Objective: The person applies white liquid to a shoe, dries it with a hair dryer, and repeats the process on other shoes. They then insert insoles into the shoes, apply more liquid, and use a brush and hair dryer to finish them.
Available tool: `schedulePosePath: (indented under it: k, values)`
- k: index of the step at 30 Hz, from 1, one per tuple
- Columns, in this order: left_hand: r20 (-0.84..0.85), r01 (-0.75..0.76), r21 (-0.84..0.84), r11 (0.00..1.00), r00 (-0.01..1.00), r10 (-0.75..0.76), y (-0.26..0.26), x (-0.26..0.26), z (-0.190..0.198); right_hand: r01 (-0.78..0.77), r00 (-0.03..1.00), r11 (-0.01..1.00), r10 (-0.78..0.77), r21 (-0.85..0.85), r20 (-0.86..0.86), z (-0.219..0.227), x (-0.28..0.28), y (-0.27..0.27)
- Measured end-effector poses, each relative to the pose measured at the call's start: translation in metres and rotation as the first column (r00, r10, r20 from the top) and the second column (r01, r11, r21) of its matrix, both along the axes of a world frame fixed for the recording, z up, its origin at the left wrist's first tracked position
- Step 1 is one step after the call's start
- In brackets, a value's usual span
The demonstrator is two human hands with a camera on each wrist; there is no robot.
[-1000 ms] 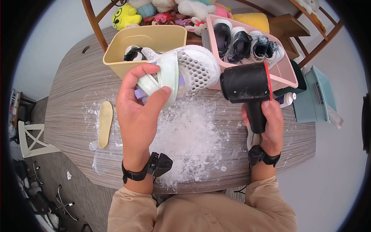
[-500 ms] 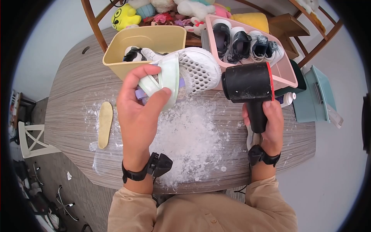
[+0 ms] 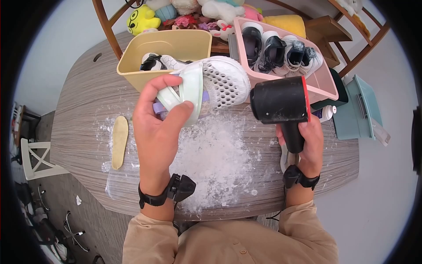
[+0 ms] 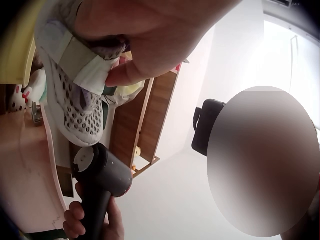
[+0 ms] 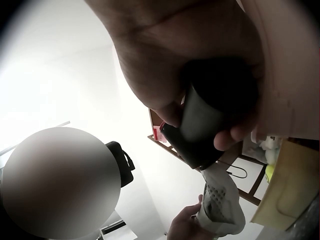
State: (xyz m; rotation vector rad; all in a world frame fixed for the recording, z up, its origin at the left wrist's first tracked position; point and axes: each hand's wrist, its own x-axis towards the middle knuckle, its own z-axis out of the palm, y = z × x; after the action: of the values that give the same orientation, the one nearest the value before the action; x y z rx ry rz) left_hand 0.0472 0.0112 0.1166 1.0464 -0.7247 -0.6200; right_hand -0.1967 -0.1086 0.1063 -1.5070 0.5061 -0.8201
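My left hand holds a white shoe above the table, thumb and fingers pinching its pale mint strap. The toe has many small holes and points right; lilac tabs show beneath the strap. My right hand grips the handle of a black hair dryer with a red rim at its right end. In the left wrist view the dryer's front end is right at the shoe's toe. White powder lies spread on the wooden table below.
A yellow bin with shoes inside stands behind the held shoe. Right of it is a pink bin with several shoes. A yellowish insole lies at the left. A white bottle and a teal box are at the right.
The shoe's toe has dipped slightly. The hair dryer has tipped and sunk a little, staying beside the toe. Both hands keep their grips.
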Motion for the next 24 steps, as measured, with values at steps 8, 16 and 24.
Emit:
schedulePosePath:
  k: [8,16,24]
  values:
    - [0.019,0.010,0.014,1.000,1.000,-0.010,-0.0001,-0.0007,0.0004,0.036,0.999,0.999,-0.036,0.025,0.019,0.0001,0.0012,0.0003]
    - [0.017,-0.008,0.022,1.000,1.000,0.008,-0.0003,0.0000,0.0005,-0.029,1.000,0.997,0.029,-0.066,-0.002,-0.0027,-0.0048,-0.0032]
    - [0.027,0.038,0.036,0.999,0.999,-0.039,-0.0004,0.0009,-0.0029,0.017,1.000,0.998,-0.016,-0.055,0.024,-0.0027,-0.0048,-0.0024]
